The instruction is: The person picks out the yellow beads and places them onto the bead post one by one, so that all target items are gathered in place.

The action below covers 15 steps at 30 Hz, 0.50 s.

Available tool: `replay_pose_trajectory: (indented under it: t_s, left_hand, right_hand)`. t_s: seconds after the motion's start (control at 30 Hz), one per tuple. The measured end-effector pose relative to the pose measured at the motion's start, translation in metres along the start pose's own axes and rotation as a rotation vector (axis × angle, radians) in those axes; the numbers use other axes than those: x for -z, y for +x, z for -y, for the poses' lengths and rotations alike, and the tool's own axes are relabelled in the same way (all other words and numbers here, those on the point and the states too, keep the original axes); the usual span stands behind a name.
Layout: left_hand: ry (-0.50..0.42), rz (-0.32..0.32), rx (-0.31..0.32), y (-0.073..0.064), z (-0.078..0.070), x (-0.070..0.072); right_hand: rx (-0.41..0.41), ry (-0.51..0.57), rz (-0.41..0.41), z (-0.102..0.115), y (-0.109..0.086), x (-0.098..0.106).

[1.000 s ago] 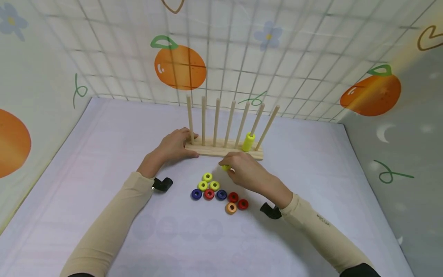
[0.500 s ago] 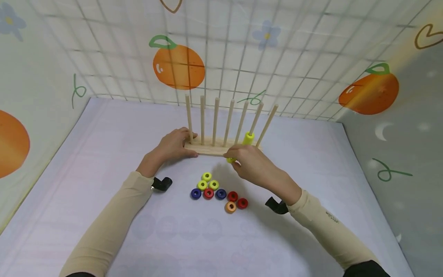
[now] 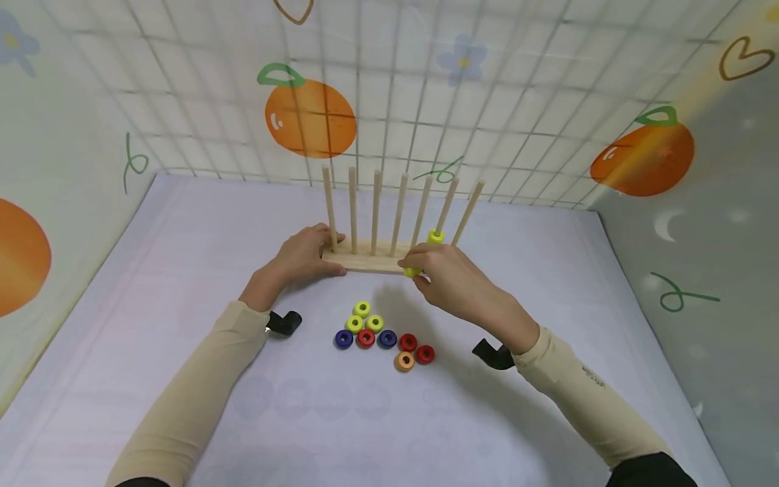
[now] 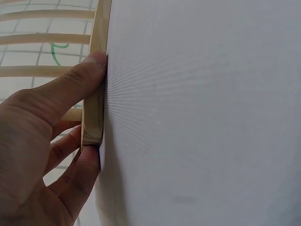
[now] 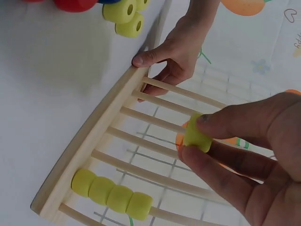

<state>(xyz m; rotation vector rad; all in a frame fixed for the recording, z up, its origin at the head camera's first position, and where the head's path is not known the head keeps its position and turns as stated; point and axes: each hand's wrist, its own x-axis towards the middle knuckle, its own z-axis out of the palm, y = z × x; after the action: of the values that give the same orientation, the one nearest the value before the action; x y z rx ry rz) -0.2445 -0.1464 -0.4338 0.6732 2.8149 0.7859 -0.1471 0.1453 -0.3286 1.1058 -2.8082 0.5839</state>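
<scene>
A wooden rack (image 3: 371, 262) with several upright pegs stands toward the back of the table. My left hand (image 3: 303, 256) grips its left end, thumb on the front edge and fingers round the end, as the left wrist view confirms. Between thumb and fingertips my right hand (image 3: 453, 277) pinches a yellow bead (image 5: 197, 133), held off the pegs and in front of the rack. Several yellow beads (image 5: 112, 194) are stacked on the second peg from the right; in the head view the right hand hides most of that stack.
In front of the rack lie loose beads: three yellow (image 3: 362, 309), two blue (image 3: 343, 339), three red (image 3: 425, 354) and one orange (image 3: 404, 361). A patterned cloth wall (image 3: 389, 101) rises behind the table.
My right hand has moved up and to the right with the yellow bead, closer to the stacked peg. The left hand keeps its grip on the rack.
</scene>
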Motion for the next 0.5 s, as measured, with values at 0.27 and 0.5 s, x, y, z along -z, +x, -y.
replay_pose_trajectory:
  t_s: [0.27, 0.5]
  left_hand:
    - [0.039, 0.018, 0.020, -0.010, 0.007, -0.002]
    - [-0.018, -0.013, 0.000, 0.000, 0.002, -0.002]
  right_hand:
    - [-0.010, 0.011, -0.024, 0.005, -0.004, 0.008]
    - [-0.036, 0.003, -0.042, 0.005, -0.008, 0.019]
